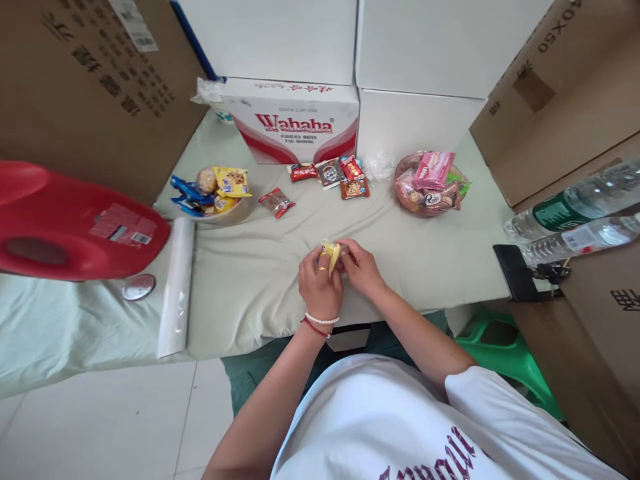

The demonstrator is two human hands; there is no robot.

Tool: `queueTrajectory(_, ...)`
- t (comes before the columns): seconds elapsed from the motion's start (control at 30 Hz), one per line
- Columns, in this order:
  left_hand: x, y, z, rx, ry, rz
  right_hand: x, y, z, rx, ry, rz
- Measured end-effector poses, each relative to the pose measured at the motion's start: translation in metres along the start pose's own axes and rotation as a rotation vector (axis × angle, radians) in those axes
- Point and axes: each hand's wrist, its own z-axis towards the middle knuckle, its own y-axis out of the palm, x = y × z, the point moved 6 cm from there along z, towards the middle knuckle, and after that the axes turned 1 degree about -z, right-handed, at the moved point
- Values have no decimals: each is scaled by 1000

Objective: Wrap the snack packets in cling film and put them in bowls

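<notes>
Just above the front part of the cloth-covered table, my left hand (321,287) is closed around a small yellow snack packet (330,251). The fingers of my right hand (361,267) pinch together at the packet's right end, and my fingers cover much of it. Beyond my hands lies a single brown and red snack packet (277,203). Several more wrapped snacks (330,173) form a small pile before the Wahaha carton. To the left, a bowl (230,215) holds blue and yellow packets; on the right, a brown basket (406,205) holds pink and other wrapped snacks.
The Wahaha carton (300,127) and white boxes (420,47) line the back. At the left are a red jug (75,227), a clear-wrapped roll (176,287) and a round tin (139,287). Plastic bottles (575,207), a black phone-like object (517,272) and a green stool (510,353) are at the right.
</notes>
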Motion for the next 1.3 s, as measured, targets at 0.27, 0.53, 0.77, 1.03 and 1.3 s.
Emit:
queueTrajectory(0.27,44,22,-25,-306,418,-142,40,-35,-26,26,148,303)
queueTrajectory(0.53,-2,-33,-32,-332,348,-40,5,-183,-39,327,-26,200)
queueTrajectory(0.77,-47,-51,-31,-200,289,253,-37,-366,14,704,-265,139)
queueTrajectory(1.03,-34,-47,-36,-151,322,289,-66,-268,54,342,-388,-510)
queueTrajectory(1.3,-36,-48,-39,-150,302,284,-60,-244,79,309,-459,-942)
